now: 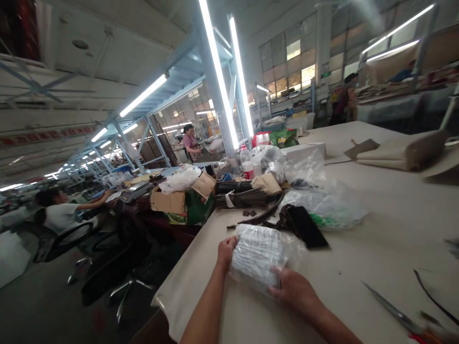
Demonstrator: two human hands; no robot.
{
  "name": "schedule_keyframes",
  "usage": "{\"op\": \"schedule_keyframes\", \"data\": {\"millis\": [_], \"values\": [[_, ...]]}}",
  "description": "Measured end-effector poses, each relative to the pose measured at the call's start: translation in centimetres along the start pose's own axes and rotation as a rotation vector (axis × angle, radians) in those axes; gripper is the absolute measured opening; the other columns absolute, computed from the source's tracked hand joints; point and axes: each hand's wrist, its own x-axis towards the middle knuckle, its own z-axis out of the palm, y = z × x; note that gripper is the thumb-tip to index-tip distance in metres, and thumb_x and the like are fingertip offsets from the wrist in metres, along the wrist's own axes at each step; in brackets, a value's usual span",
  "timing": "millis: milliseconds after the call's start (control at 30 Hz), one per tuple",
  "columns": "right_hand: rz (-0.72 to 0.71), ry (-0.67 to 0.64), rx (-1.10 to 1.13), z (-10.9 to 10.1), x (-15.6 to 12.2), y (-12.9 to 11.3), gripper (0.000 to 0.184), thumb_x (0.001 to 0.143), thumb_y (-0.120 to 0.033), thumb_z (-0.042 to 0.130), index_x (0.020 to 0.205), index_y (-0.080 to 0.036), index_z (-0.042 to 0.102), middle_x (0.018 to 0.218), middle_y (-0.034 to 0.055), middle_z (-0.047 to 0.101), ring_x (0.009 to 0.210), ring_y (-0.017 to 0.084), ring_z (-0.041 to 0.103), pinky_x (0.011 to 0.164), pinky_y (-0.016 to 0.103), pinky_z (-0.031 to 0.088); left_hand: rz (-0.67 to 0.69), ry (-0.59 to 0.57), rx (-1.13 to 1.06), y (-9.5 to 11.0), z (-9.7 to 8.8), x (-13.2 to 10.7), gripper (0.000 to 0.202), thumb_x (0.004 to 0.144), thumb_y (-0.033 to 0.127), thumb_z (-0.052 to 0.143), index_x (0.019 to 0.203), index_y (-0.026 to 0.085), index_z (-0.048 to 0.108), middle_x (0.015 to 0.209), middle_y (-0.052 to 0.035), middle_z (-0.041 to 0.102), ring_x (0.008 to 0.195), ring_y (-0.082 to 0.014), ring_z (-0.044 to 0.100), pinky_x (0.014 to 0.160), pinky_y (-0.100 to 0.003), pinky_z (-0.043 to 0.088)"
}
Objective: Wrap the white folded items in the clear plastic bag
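Note:
A clear plastic bag packed with white material [260, 253] lies near the front left of a beige worktable [387, 239]. My left hand [226, 250] grips the bag's left end. On its near right corner rests my right hand [294, 289], fingers closed on the plastic. Just beyond the bag lie a black phone [306, 225] and dark leather straps [261, 217].
Scissors [394, 310] and a thin black cord [433, 298] lie at the right front. Behind are crumpled plastic bags [322, 200], a cardboard box [168, 200], bottles [246, 162] and folded beige material [401, 153]. A person [60, 212] sits at left by office chairs; others stand far back.

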Motion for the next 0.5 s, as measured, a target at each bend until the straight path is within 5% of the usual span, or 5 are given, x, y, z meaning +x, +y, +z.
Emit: {"op": "schedule_keyframes", "data": {"millis": [300, 500], "values": [[0.033, 0.012, 0.094, -0.6, 0.2, -0.4, 0.051, 0.082, -0.040, 0.061, 0.126, -0.014, 0.065, 0.114, 0.0169, 0.071, 0.106, 0.032, 0.066, 0.088, 0.036, 0.047, -0.004, 0.009, 0.053, -0.8, -0.4, 0.0, 0.051, 0.072, 0.059, 0.059, 0.079, 0.011, 0.075, 0.070, -0.0051, 0.068, 0.072, -0.0192, 0.056, 0.068, -0.028, 0.044], [0.035, 0.141, 0.133, -5.3, -3.0, 3.3, 0.029, 0.079, -0.036, 0.062, 0.100, -0.018, 0.069, 0.089, 0.0063, 0.072, 0.083, 0.023, 0.065, 0.075, 0.030, 0.044, 0.072, 0.047, 0.178, -0.6, -0.3, -0.8, 0.046, 0.078, 0.057, 0.054, 0.074, 0.014, 0.070, 0.062, -0.0004, 0.059, 0.065, -0.0158, 0.050, 0.063, -0.026, 0.038]]}}
